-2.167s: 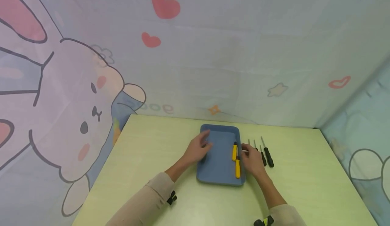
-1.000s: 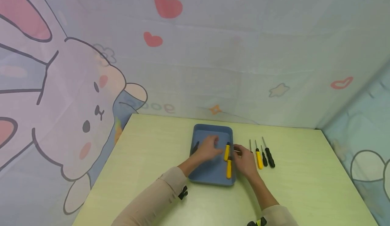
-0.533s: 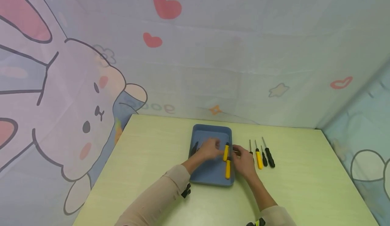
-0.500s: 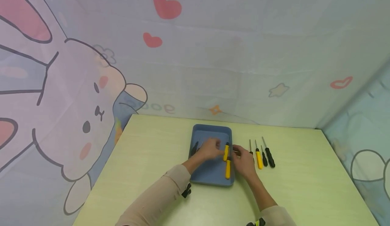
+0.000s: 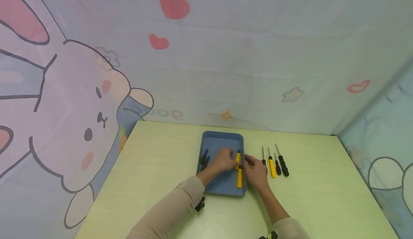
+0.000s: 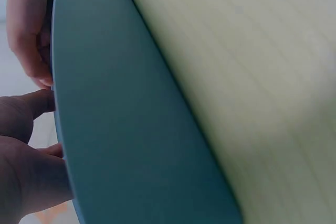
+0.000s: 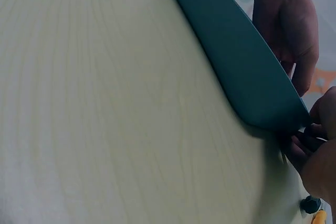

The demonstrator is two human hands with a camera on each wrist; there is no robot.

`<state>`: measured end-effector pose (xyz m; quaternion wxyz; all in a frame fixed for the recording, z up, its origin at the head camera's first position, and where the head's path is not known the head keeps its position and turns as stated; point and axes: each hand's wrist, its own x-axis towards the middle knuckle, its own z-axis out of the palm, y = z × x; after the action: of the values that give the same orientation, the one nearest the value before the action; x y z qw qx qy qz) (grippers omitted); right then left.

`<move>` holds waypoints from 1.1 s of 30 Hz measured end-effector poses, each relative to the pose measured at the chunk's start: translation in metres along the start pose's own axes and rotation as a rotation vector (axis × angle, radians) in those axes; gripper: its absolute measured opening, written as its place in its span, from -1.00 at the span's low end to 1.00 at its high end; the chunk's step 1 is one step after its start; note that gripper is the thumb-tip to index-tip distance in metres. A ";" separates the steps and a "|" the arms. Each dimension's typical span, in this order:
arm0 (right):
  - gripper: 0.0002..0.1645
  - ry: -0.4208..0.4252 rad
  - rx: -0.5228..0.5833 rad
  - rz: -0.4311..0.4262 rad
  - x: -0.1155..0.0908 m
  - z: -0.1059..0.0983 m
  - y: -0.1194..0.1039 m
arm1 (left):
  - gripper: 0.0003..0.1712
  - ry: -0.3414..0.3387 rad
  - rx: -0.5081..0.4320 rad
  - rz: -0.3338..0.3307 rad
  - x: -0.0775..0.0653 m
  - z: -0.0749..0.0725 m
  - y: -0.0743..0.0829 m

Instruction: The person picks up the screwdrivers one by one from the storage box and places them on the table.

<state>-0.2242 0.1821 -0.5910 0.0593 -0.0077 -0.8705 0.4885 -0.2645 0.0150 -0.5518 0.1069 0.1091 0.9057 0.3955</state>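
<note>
Blue tray (image 5: 223, 187) | left hand (image 5: 223, 161) by yellow screwdrivers (image 5: 239, 179) | right hand (image 5: 257, 171) outside (touching)

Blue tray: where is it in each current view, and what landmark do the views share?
Head: the blue tray is slightly right of centre, in the lower half.
Left wrist: its outer wall spans top to bottom, mostly left of centre.
Right wrist: its outer wall slants through the upper right.
Shared landmark: the pale table, around it in head, to its right in left wrist, to its left in right wrist.

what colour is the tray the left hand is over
Greyish blue all over; the tray shows best in the head view.
</note>
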 end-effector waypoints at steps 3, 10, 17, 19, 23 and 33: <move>-0.54 -0.003 0.000 0.003 0.000 0.000 0.002 | -0.54 -0.001 0.013 -0.004 0.003 0.005 0.001; -0.54 -0.006 0.003 0.004 0.000 -0.002 0.001 | -0.84 0.008 0.040 0.008 0.009 0.014 0.004; -0.53 -0.013 0.007 0.006 0.000 -0.002 0.002 | -0.83 0.060 0.061 0.006 0.031 0.036 -0.016; -0.52 -0.018 0.003 0.009 0.000 -0.002 0.001 | -0.82 0.054 0.042 -0.010 0.029 0.034 -0.013; -0.51 -0.028 0.000 0.020 0.000 -0.002 0.001 | -0.79 0.037 0.072 -0.019 0.016 0.022 0.003; -0.51 -0.041 -0.020 0.000 0.002 -0.003 0.000 | -0.69 0.034 0.191 -0.025 0.011 0.019 0.011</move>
<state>-0.2258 0.1845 -0.5895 0.0415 0.0015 -0.8764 0.4798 -0.2689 0.0384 -0.5571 0.0853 0.1005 0.9423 0.3077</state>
